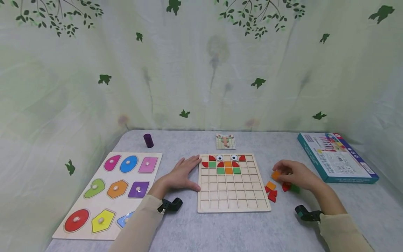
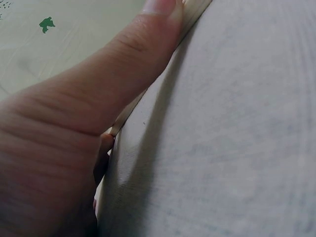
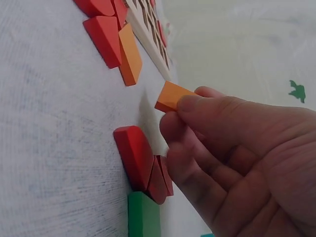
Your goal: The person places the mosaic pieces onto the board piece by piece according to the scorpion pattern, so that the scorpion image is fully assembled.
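A wooden grid board (image 1: pixel 233 194) lies in the middle of the table in the head view, with red, green and orange tiles and two eye tiles in its upper rows. My left hand (image 1: pixel 182 174) rests at the board's left edge, fingers straight, thumb (image 2: pixel 133 44) against the rim. Between thumb and fingers my right hand (image 1: pixel 297 174) pinches an orange square tile (image 3: pixel 170 96), held just above the table. Below it lie red tiles (image 3: pixel 134 153) and a green tile (image 3: pixel 143 215). Nearer the board are another orange tile (image 1: pixel 271 185) and several red pieces (image 1: pixel 272 196).
A picture card (image 1: pixel 225 141) lies behind the board. To the left is a shape puzzle board (image 1: pixel 85 196) with knobbed pieces, and a dark purple cylinder (image 1: pixel 148 140) stands behind it. A teal-edged box (image 1: pixel 338 157) lies at the right. A printed curtain (image 1: pixel 195 70) hangs behind the table.
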The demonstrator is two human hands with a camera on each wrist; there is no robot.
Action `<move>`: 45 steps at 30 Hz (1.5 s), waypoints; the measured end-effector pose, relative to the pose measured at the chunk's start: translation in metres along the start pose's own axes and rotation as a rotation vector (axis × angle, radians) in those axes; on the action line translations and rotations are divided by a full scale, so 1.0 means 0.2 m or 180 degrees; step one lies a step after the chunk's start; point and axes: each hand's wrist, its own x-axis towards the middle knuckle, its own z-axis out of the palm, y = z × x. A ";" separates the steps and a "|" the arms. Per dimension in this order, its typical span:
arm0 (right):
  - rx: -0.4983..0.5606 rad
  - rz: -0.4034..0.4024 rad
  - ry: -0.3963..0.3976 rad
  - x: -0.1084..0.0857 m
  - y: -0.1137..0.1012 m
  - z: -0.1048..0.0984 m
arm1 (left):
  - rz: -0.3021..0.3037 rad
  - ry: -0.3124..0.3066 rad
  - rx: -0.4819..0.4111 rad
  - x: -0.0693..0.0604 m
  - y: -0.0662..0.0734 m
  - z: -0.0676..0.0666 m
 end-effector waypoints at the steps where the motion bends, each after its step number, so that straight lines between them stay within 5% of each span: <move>1: 0.0035 0.0002 -0.0013 0.00 0.00 0.00 | 0.0000 0.0001 0.0000 0.00 0.00 0.00; 27: -0.0032 -0.0233 0.0180 0.12 -0.23 0.13 | 0.0040 0.0010 -0.0039 0.00 0.00 0.00; 45: 0.0115 -0.0397 -0.0126 0.19 -0.36 0.27 | 0.0030 -0.0008 -0.0058 0.00 0.00 0.00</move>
